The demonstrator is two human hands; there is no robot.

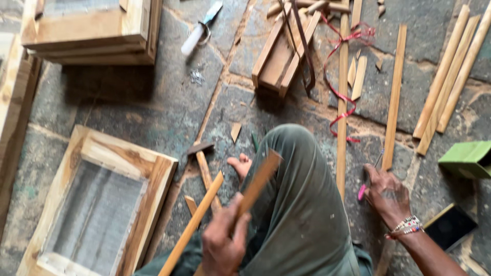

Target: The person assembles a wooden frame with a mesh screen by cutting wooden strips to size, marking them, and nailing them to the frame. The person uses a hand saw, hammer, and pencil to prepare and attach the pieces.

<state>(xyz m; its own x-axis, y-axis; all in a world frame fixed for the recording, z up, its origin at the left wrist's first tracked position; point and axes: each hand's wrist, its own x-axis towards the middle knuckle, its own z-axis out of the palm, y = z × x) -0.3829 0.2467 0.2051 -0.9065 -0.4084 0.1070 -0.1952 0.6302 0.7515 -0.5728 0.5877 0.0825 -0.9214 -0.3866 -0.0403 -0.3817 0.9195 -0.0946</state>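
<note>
My left hand (225, 240) is closed around two thin wooden strips (255, 184), held up over my bent knee in green trousers (296, 204). One strip angles down to the lower left, the other points up to the right. My right hand (386, 194) rests on the stone floor to the right, fingers on a pink-handled tool (362, 191) beside a long wooden strip (394, 97). A hammer (203, 163) lies on the floor just left of my bare foot (240, 166).
A wooden frame with mesh (102, 204) lies at lower left; stacked frames (92, 30) at top left. A small wooden box (284, 51), red ribbon (340, 82), several wooden strips (450, 76), a green box (468, 158) and a dark phone (450, 227) surround me.
</note>
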